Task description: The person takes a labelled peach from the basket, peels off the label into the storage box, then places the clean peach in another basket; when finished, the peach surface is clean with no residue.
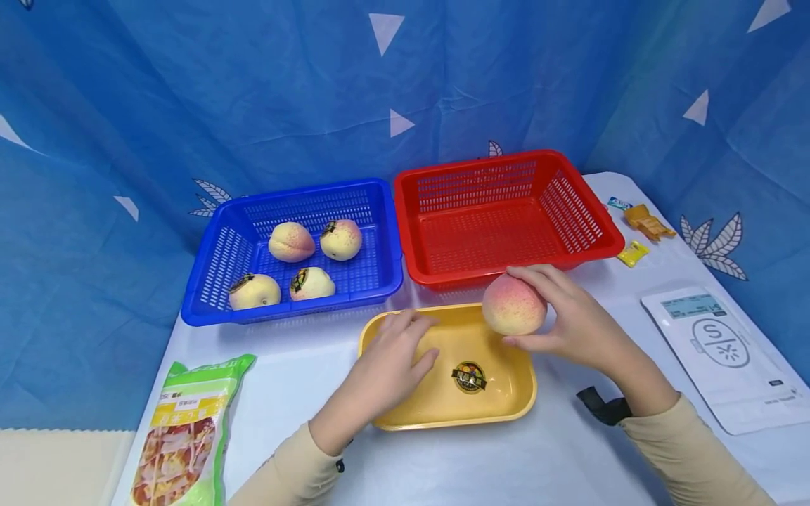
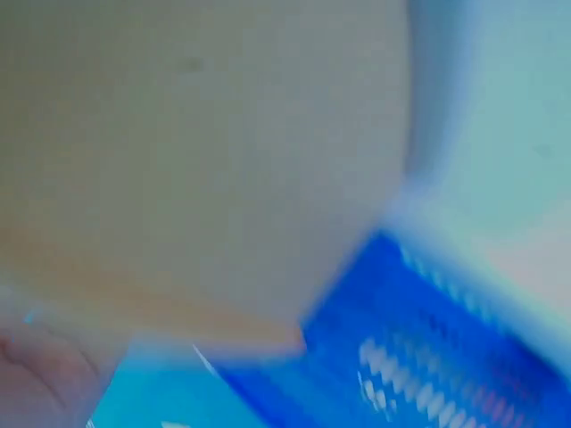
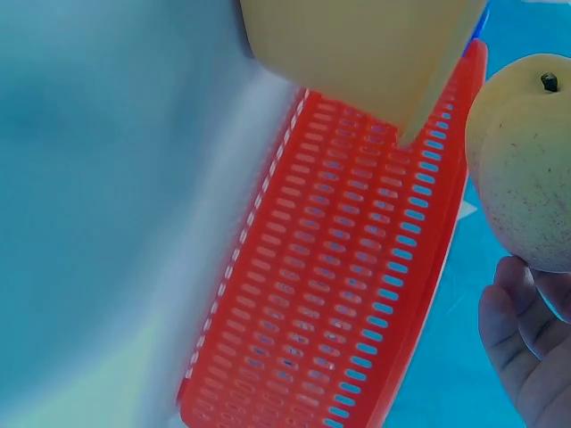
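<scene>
My right hand (image 1: 579,323) grips a pink and yellow peach (image 1: 515,304) above the right end of the yellow tray (image 1: 436,424). In the right wrist view the peach (image 3: 526,169) shows its stem end, with the fingertips against its side. Over the left part of the tray hovers my left hand (image 1: 389,362), fingers loosely bent and nothing in them. A round black sticker (image 1: 469,377) with a fruit picture lies on the tray's floor. Blur fills much of the left wrist view.
Several peaches (image 1: 292,242) sit in a blue basket (image 1: 294,309) at the back left. Beside it stands a red basket (image 1: 509,275). A green food packet (image 1: 180,436) lies front left, a white scale (image 1: 728,358) right, and small wrappers (image 1: 647,222) behind the scale.
</scene>
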Demonstrator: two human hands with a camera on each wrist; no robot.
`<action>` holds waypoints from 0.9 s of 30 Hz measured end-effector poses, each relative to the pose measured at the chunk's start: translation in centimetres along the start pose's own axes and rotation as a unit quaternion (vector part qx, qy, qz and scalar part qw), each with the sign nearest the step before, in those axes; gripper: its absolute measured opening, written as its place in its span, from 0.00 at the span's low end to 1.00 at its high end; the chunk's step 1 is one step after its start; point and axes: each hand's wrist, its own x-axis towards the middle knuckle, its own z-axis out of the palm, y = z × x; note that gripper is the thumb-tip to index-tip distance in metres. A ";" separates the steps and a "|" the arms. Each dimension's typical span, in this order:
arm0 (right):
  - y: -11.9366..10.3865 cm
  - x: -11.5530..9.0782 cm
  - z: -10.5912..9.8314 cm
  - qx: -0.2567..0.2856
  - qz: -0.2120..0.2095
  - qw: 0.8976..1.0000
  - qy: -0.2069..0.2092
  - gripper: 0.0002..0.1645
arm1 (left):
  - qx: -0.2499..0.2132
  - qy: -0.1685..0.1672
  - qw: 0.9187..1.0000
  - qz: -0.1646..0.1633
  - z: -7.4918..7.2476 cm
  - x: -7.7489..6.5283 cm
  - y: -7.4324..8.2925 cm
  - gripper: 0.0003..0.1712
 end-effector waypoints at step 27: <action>5.9 6.6 -3.8 0.060 0.114 0.991 0.041 0.59 | 0.004 0.055 0.997 -0.047 -1.7 6.7 -4.4 0.40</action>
